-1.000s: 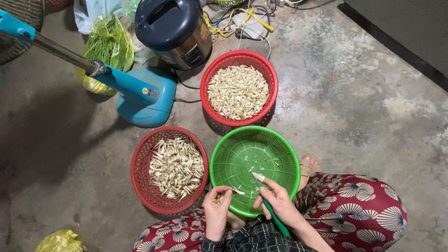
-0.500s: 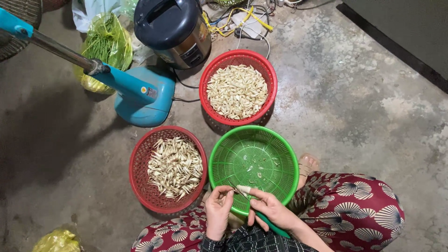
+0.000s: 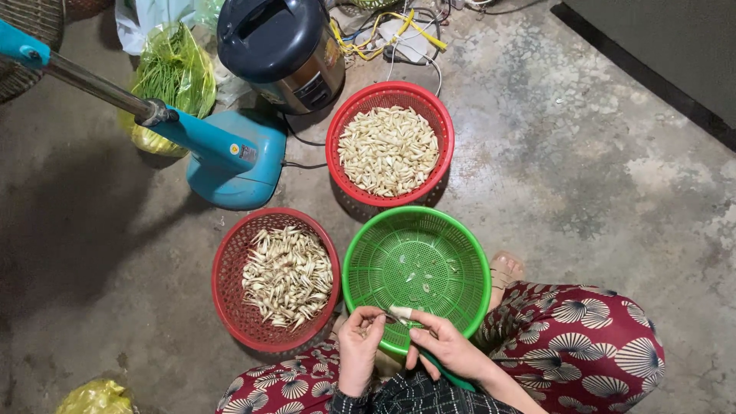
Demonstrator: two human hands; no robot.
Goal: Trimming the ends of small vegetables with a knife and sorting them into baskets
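Note:
My left hand (image 3: pixel 358 345) and my right hand (image 3: pixel 443 346) meet over the near rim of a green basket (image 3: pixel 460 238). My left fingers pinch a small pale clove. My right hand holds a green-handled knife (image 3: pixel 400 313), its pale tip touching the clove. The green basket holds a few small peel scraps. To its left a red basket (image 3: pixel 224 268) is filled with pale unpeeled cloves. A second red basket (image 3: pixel 441 123) farther away holds peeled whitish cloves.
A blue fan base (image 3: pixel 230 157) with a metal pole stands behind the left red basket. A dark rice cooker (image 3: pixel 280 50), a bag of green herbs (image 3: pixel 172 77) and tangled cords (image 3: pixel 383 34) lie beyond. My patterned red trousers (image 3: pixel 590 345) cover my knee at right. A yellow bag (image 3: pixel 96 399) sits bottom left.
My right hand with the knife has moved left from over the green basket to meet my left hand at the clove.

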